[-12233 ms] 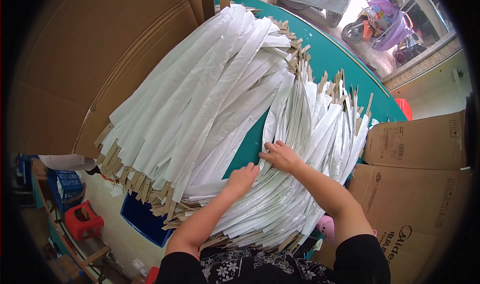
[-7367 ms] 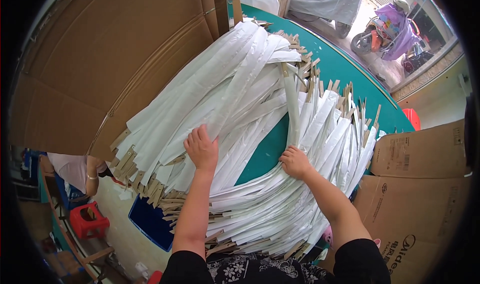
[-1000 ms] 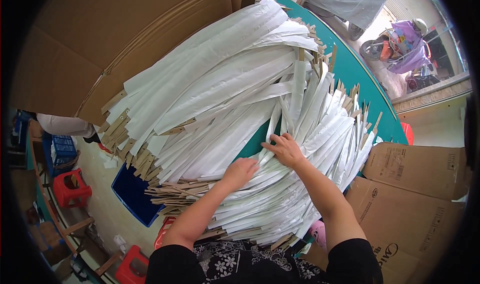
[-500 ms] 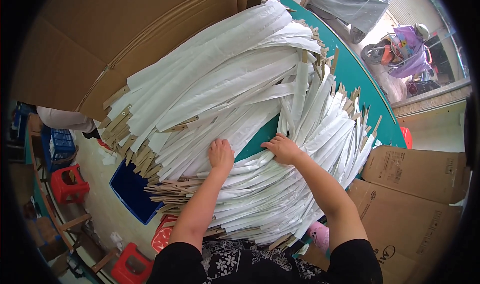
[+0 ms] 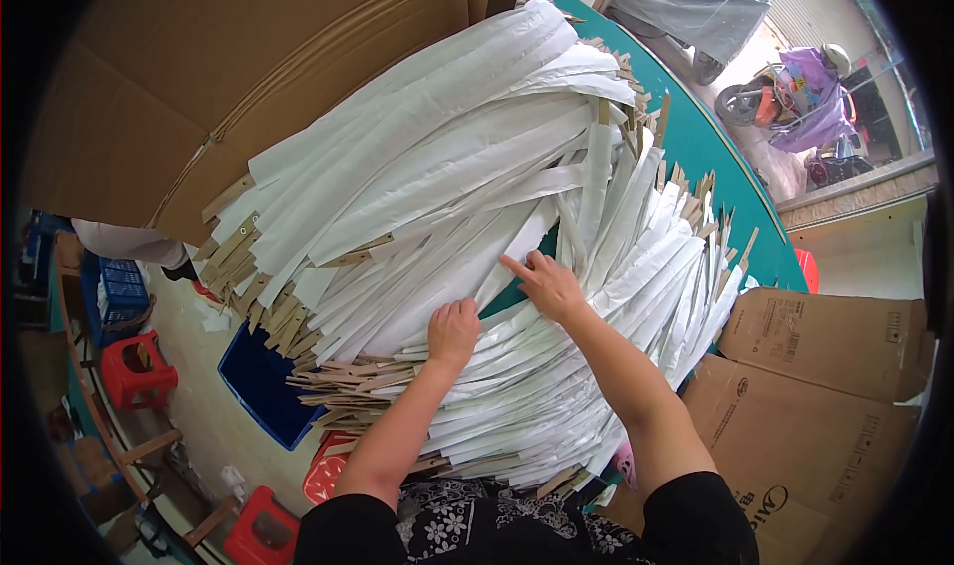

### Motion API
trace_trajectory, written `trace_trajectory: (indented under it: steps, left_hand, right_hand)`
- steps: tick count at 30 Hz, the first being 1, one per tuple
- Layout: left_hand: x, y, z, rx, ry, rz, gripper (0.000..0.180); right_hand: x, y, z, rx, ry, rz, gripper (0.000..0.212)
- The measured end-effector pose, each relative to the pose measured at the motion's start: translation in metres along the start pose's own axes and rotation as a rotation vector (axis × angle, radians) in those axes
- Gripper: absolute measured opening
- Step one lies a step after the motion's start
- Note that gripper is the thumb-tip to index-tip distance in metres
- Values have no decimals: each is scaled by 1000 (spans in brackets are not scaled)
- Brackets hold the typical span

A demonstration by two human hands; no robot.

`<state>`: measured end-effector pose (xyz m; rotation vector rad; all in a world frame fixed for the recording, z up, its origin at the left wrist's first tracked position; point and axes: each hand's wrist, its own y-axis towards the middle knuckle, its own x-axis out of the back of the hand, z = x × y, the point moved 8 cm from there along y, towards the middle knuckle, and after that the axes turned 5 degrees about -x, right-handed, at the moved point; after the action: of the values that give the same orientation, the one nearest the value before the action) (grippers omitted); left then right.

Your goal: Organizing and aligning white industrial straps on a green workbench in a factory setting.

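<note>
Long, flat white strips [image 5: 447, 182] with tan, stiff ends [image 5: 238, 252] lie heaped in overlapping layers on a green table [image 5: 696, 148]. My left hand [image 5: 454, 333] bears down on the heap near the middle, its fingers bent and close together at the lower end of one white strip [image 5: 519, 250]; the thumb is mostly hidden. To its right, over a small gap of green tabletop, is my right hand [image 5: 550, 289]. Its index finger stretches toward that strip's edge and the other fingers are apart.
Large cardboard sheets [image 5: 139, 88] stand at the far left, and cardboard boxes [image 5: 815, 346] sit at the right. A dark blue bin [image 5: 263, 381] and red stools [image 5: 139, 371] are at the left. Outside, a motorbike [image 5: 775, 98] is parked.
My left hand has shifted slightly right and nearer to me, its fingers bending more. My right hand has moved up and left, index finger extended. The green gap between the strips has narrowed.
</note>
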<state>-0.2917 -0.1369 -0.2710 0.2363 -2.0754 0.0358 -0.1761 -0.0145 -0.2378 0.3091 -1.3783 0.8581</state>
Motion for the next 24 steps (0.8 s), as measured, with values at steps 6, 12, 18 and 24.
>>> trace_trajectory:
  steps: [6,12,18,24]
  left_hand:
    - [13,-5,5,216,-503,36,23]
    - [36,6,39,224,-6,-158,40]
    - [16,6,44,302,83,89,34]
    - [-17,-6,26,160,-411,511,17]
  right_hand:
    - [5,-15,10,402,-146,-296,19]
    - [-17,-14,2,413,-155,-136,23]
    - [-2,-3,18,230,-134,-70,47]
    - [-7,8,21,257,-215,-120,41]
